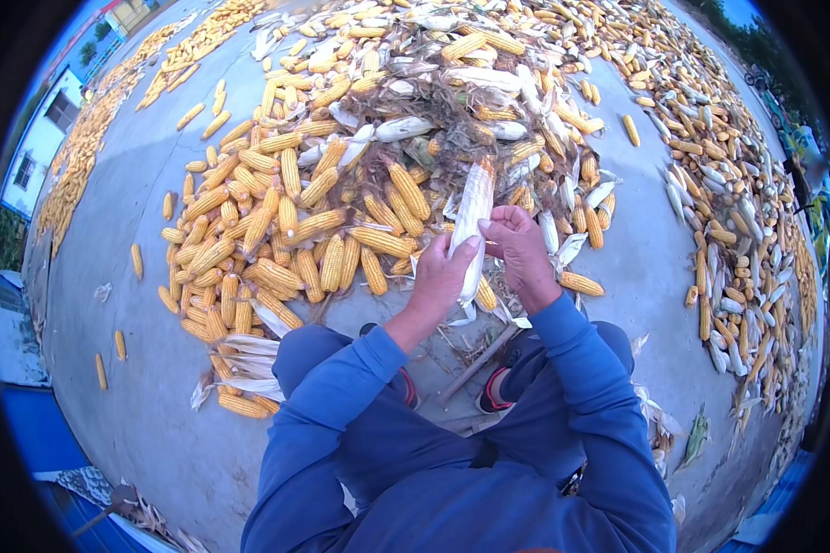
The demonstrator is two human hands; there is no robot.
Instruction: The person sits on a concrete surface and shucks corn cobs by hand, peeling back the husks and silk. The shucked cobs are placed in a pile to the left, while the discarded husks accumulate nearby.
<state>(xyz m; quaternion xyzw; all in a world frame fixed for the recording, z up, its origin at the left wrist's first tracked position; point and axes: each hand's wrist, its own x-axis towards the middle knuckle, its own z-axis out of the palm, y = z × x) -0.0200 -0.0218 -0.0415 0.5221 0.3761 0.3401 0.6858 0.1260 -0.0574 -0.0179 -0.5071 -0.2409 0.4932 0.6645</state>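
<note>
An ear of corn partly in its pale husk (474,207) stands tilted in front of me, its tip away from me. My left hand (440,276) grips its lower part, thumb across the husk. On the ear's right side, my right hand (519,245) pinches the husk with thumb and bent fingers. Just beyond my hands lies a heap of corn ears; the husked yellow ears (277,214) are on its left. Brown corn silk and dry husks (449,114) cover the middle of the heap.
A long band of mixed corn ears (726,207) runs down the right. More yellow ears (86,155) lie far left. A wooden stick (479,364) lies on the concrete floor (138,332) between my feet. Loose husks (245,356) are beside my left knee. A person (813,173) shows at the far right edge.
</note>
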